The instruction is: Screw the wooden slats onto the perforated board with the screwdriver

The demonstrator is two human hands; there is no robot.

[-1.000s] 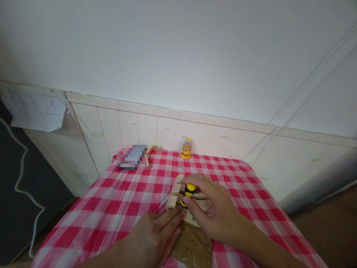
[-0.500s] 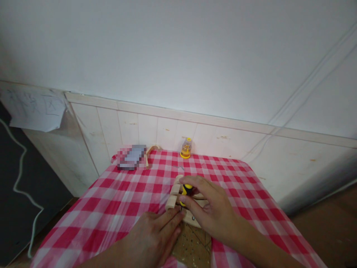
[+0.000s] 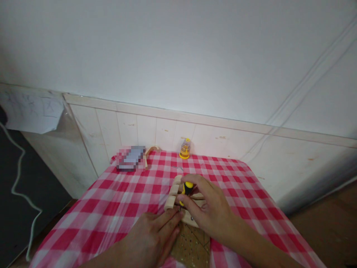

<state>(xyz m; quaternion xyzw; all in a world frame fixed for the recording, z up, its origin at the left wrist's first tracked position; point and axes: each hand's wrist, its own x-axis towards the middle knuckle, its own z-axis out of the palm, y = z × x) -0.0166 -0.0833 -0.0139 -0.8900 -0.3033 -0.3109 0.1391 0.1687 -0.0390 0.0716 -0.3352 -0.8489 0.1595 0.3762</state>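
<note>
A small yellow-and-black screwdriver [image 3: 189, 189] is gripped between the thumb and fingers of my right hand [image 3: 213, 206]. It stands nearly upright, its tip down at a pale wooden assembly [image 3: 170, 202] of blocks and curved pieces. A small dark ring or screw shows on the wood near my right thumb. My left hand [image 3: 157, 232] has its fingers together, pressing and steadying the assembly's near edge next to the screwdriver tip. Beneath lies a brown wooden board [image 3: 192, 245] marked with lines and several dark holes. The exact contact of the tip is hidden by my fingers.
A red-and-white checked cloth [image 3: 117, 208] covers the table. Near the far edge are a yellow-based clear container [image 3: 185, 149], a blurred-out phone-like object [image 3: 131, 158], a curved wooden piece [image 3: 150, 150] and small metal bits [image 3: 178, 168]. A panelled wall [image 3: 164, 137] stands behind.
The screwdriver handle has turned and tilted slightly to the right in my right-hand fingers. My left hand stays in place on the wood.
</note>
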